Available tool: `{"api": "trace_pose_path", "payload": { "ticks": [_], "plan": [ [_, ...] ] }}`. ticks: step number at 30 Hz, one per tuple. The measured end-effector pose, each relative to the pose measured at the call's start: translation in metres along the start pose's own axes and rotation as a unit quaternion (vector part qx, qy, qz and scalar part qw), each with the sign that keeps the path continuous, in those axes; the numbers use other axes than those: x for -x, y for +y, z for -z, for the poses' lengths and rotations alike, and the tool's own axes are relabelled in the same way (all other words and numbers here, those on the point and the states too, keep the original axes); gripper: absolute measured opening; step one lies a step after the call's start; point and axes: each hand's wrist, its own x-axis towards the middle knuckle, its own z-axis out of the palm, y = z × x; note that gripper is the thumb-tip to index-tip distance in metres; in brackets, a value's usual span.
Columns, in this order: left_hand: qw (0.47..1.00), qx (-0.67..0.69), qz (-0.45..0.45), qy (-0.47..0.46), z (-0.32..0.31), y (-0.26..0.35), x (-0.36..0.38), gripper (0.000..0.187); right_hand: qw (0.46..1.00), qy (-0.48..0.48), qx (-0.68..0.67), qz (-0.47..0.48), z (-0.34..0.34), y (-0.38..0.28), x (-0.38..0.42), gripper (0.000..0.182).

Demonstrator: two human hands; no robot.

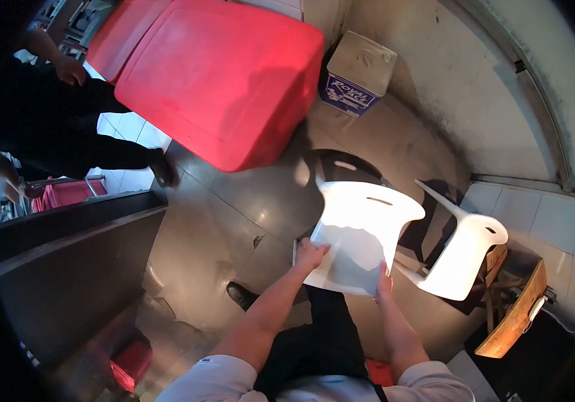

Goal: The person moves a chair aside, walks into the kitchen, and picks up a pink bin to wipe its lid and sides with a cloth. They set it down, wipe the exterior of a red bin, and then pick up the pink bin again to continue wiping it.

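A white plastic chair [374,221] with a slot in its backrest is in front of me in the head view. My left hand [311,254] grips the near left edge of its seat, thumb on top. On the right edge, my right hand [384,283] is closed in the same way, its fingers partly hidden behind the rim. A shadow falls across the seat. To the right, close to my right hand, stands a second white chair [465,258]. A dark chair [344,159] shows partly behind the one I hold.
Large red coolers [220,80] stand ahead on the left, and a Royal Ace tin [358,74] sits by the wall. A wooden folding table [519,311] leans at the right. A dark counter [80,248] runs along the left. A person in black [66,127] stands beyond it.
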Motion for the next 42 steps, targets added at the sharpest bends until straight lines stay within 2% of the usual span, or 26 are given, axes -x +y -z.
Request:
{"api": "trace_pose_path", "payload": {
  "ticks": [2,5,8,11,12,14,15,17,18,19,20,21,22,23,24,26,29,31,34,36,38,40,41,42],
  "plan": [
    [0.995,-0.029,-0.071,0.057,-0.001,0.014,-0.004,0.09,0.992,-0.042,-0.094,-0.068,-0.011,0.004,-0.005,0.088],
    [0.966,0.04,-0.235,0.098,0.028,0.043,-0.009,0.088,0.952,-0.175,-0.24,-0.077,-0.025,-0.016,-0.022,0.086],
    [0.933,0.136,-0.319,0.096,0.067,0.082,-0.001,0.083,0.964,-0.165,-0.147,-0.147,-0.018,-0.114,0.009,0.098],
    [0.932,0.219,-0.262,0.119,0.073,0.109,0.008,0.072,0.952,-0.127,-0.234,-0.153,-0.033,-0.138,-0.041,0.085],
    [0.934,0.243,-0.247,0.092,0.067,0.098,-0.001,0.069,0.955,-0.128,-0.249,-0.095,-0.023,-0.158,-0.016,0.074],
    [0.933,0.285,-0.219,0.035,0.05,0.07,-0.004,0.063,0.966,-0.184,-0.155,0.098,-0.006,-0.152,-0.015,0.06],
    [0.942,0.248,-0.213,0.068,0.043,0.058,0.013,0.061,0.956,-0.181,-0.073,0.221,0.008,-0.145,-0.009,0.044],
    [0.968,0.139,-0.182,0.101,0.034,0.032,0.062,0.057,0.897,-0.242,-0.007,0.371,0.028,-0.093,-0.059,0.03],
    [0.98,0.063,-0.157,0.101,0.033,0.019,0.092,0.057,0.899,-0.17,0.064,0.399,0.037,-0.064,-0.071,0.03],
    [0.986,0.018,-0.155,0.056,0.013,-0.017,0.089,0.054,0.921,-0.18,0.111,0.327,0.08,-0.067,-0.025,0.032],
    [0.989,-0.03,-0.139,0.049,-0.003,-0.041,0.103,0.052,0.894,-0.153,0.154,0.391,0.098,-0.031,-0.036,0.04],
    [0.994,-0.037,-0.103,0.022,-0.006,-0.049,0.134,0.051,0.866,-0.164,0.134,0.454,0.106,0.03,-0.075,0.045],
    [0.991,-0.06,-0.115,-0.02,-0.019,-0.073,0.146,0.051,0.919,-0.223,0.199,0.258,0.148,0.023,-0.026,0.049],
    [0.987,-0.084,-0.125,-0.06,-0.028,-0.091,0.154,0.051,0.926,-0.242,0.236,0.167,0.172,0.05,-0.024,0.05],
    [0.985,-0.105,-0.123,-0.058,-0.027,-0.093,0.174,0.051,0.951,-0.212,0.177,0.142,0.184,0.085,-0.012,0.05],
    [0.985,-0.12,-0.115,-0.046,-0.038,-0.109,0.204,0.052,0.883,-0.261,0.354,0.161,0.233,0.115,0.01,0.055],
    [0.99,-0.098,-0.105,0.008,-0.062,-0.123,0.216,0.054,0.808,-0.291,0.454,0.236,0.249,0.143,-0.005,0.052],
    [0.99,-0.092,-0.089,0.056,-0.066,-0.111,0.234,0.056,0.779,-0.298,0.472,0.284,0.24,0.148,-0.037,0.051],
    [0.99,-0.019,-0.121,0.075,-0.079,-0.071,0.256,0.057,0.745,-0.303,0.46,0.377,0.207,0.128,-0.099,0.049],
    [0.987,-0.035,-0.154,0.009,-0.076,-0.046,0.262,0.057,0.724,-0.297,0.425,0.454,0.169,0.101,-0.15,0.047],
    [0.984,-0.045,-0.171,-0.03,-0.069,-0.02,0.259,0.057,0.863,-0.25,0.216,0.381,0.172,0.012,-0.06,0.031],
    [0.985,-0.046,-0.164,-0.037,-0.051,0.001,0.252,0.057,0.903,-0.371,0.041,0.213,0.162,-0.056,-0.01,0.018],
    [0.982,-0.033,-0.185,-0.007,-0.052,-0.006,0.222,0.057,0.886,-0.403,0.042,0.225,0.156,-0.078,-0.002,0.021],
    [0.988,0.006,-0.151,0.013,-0.033,0.003,0.224,0.055,0.883,-0.402,0.057,0.237,0.154,-0.097,0.012,0.022]
  ]
}}
